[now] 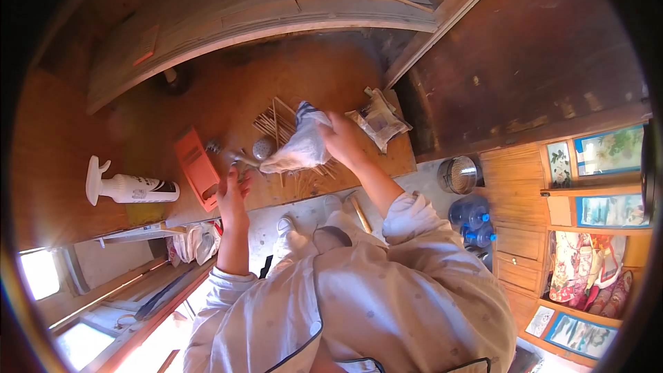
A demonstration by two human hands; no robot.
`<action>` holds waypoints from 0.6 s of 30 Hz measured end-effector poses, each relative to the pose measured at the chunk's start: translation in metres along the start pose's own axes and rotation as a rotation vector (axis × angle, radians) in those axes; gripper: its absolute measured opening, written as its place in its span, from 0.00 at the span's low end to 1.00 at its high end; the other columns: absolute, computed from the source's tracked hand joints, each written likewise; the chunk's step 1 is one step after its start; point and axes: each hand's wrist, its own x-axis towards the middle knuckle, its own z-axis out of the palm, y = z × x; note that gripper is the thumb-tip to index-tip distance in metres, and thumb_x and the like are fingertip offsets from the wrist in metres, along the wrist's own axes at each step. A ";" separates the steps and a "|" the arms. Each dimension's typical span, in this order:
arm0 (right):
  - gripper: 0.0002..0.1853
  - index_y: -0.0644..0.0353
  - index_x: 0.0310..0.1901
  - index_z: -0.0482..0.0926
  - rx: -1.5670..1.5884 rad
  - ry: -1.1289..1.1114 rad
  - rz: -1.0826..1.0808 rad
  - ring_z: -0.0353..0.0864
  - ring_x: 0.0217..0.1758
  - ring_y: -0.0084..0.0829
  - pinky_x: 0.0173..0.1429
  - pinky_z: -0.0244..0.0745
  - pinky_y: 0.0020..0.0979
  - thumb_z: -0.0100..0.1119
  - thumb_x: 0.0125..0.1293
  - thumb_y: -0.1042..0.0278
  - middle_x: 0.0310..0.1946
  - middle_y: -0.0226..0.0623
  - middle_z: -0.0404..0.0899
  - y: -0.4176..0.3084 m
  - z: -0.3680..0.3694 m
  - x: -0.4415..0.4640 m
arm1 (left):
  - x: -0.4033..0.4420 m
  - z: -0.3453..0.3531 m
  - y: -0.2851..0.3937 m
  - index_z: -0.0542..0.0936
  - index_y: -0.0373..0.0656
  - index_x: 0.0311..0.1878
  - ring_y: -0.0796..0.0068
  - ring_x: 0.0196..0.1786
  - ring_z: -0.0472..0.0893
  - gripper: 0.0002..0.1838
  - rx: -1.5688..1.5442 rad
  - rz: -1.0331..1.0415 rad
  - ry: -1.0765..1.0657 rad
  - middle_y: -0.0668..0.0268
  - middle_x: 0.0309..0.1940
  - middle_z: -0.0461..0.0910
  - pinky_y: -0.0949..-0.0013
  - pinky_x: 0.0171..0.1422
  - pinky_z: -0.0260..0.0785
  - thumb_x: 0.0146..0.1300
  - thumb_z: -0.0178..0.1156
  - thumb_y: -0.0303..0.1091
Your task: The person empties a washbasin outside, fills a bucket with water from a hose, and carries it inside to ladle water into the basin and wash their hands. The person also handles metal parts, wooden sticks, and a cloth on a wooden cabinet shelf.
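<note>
My right hand [340,139] is closed on a white cloth [304,146] with blue stripes at its upper end. The cloth hangs over a bundle of thin wooden sticks [269,124] on the wooden table. My left hand [233,192] has its fingers bent around a small shiny metal utensil [243,159], whose exact kind I cannot make out. One end of it meets the cloth's left tip. A round grey speckled ball [263,148] sits just behind. Beside my left hand lies an orange-red plastic holder [197,169] with a cut-out, and a small dark metal piece [213,146] next to it.
A white spray bottle [135,188] lies at the left. Near the table's right edge is a crumpled clear packet [380,119]. A curved wooden shelf [276,30] overhangs the back. On the floor to the right stand a wire basket [458,175] and large water bottles [471,214].
</note>
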 end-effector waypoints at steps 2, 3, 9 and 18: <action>0.19 0.63 0.45 0.74 -0.105 -0.088 0.032 0.76 0.43 0.40 0.47 0.68 0.32 0.53 0.61 0.55 0.40 0.47 0.77 0.021 -0.015 0.008 | 0.001 -0.005 -0.005 0.72 0.42 0.46 0.80 0.36 0.78 0.19 0.040 -0.001 0.090 0.68 0.34 0.78 0.77 0.36 0.62 0.62 0.54 0.48; 0.19 0.63 0.42 0.76 -0.244 -0.100 -0.059 0.76 0.45 0.39 0.48 0.68 0.32 0.54 0.60 0.54 0.41 0.47 0.76 0.038 -0.017 0.013 | -0.001 -0.005 -0.006 0.73 0.45 0.44 0.80 0.34 0.77 0.16 0.100 0.050 0.121 0.72 0.31 0.77 0.78 0.35 0.60 0.62 0.54 0.47; 0.18 0.60 0.41 0.77 -0.820 0.272 0.264 0.77 0.43 0.46 0.48 0.72 0.38 0.58 0.54 0.56 0.42 0.47 0.77 0.079 -0.106 0.025 | 0.037 -0.034 -0.068 0.73 0.39 0.41 0.73 0.32 0.78 0.17 0.778 0.322 -0.070 0.63 0.26 0.76 0.71 0.31 0.63 0.60 0.57 0.44; 0.25 0.60 0.47 0.77 0.136 0.006 0.333 0.78 0.48 0.41 0.52 0.70 0.37 0.64 0.49 0.53 0.41 0.43 0.80 0.221 -0.118 0.044 | 0.020 -0.001 -0.060 0.72 0.38 0.45 0.61 0.40 0.76 0.19 0.857 0.590 0.201 0.56 0.35 0.76 0.62 0.44 0.67 0.56 0.61 0.40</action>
